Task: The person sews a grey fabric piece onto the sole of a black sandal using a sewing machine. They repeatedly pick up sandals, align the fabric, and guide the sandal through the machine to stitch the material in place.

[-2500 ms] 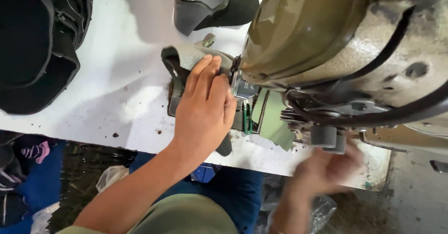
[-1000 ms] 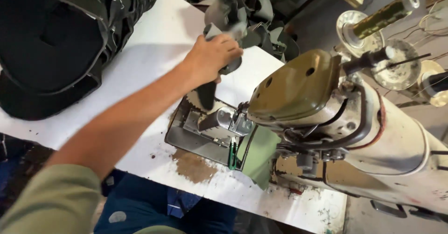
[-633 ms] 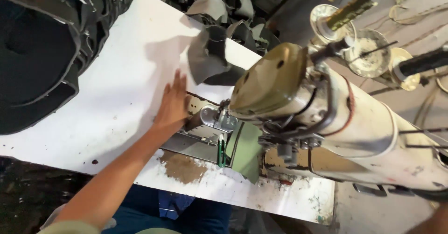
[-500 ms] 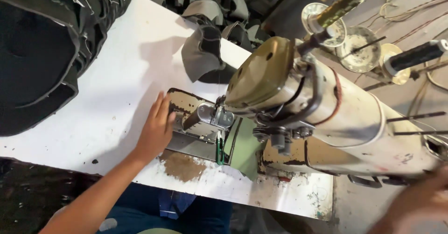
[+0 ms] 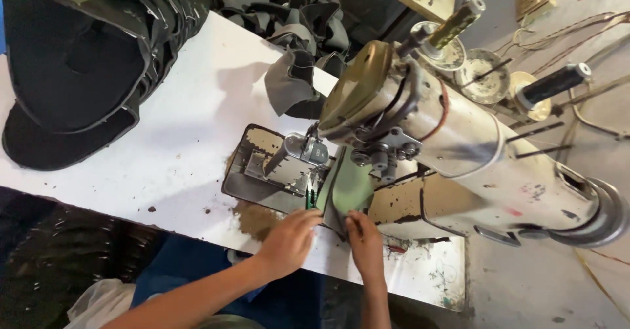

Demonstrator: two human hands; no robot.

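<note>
Left grip: left hand [image 5: 289,240] at 6 o'clock, fingers curled and pinching the near edge of the green piece [image 5: 351,188].
Right grip: right hand [image 5: 365,243] just beside it, fingertips pressed on the same piece's lower edge; whether it pinches cannot be told.
Green piece: lies under the machine [image 5: 453,138] head, just right of the metal plate [image 5: 266,171], at the centre of the table [image 5: 190,125].
Plate: set in the table, worn and rust-stained, presser foot over it.
Grey piece [image 5: 292,83]: folded, at 12 o'clock from the plate, near the machine's head.
Black stack [image 5: 79,66]: dark cut pieces piled at 10 o'clock, overhanging the table's left edge.
Spools: one olive [image 5: 456,21], one black [image 5: 554,83], on stands at 1 to 2 o'clock.
Open room: bare white table between stack and plate; the near edge is chipped and stained by the hands.
</note>
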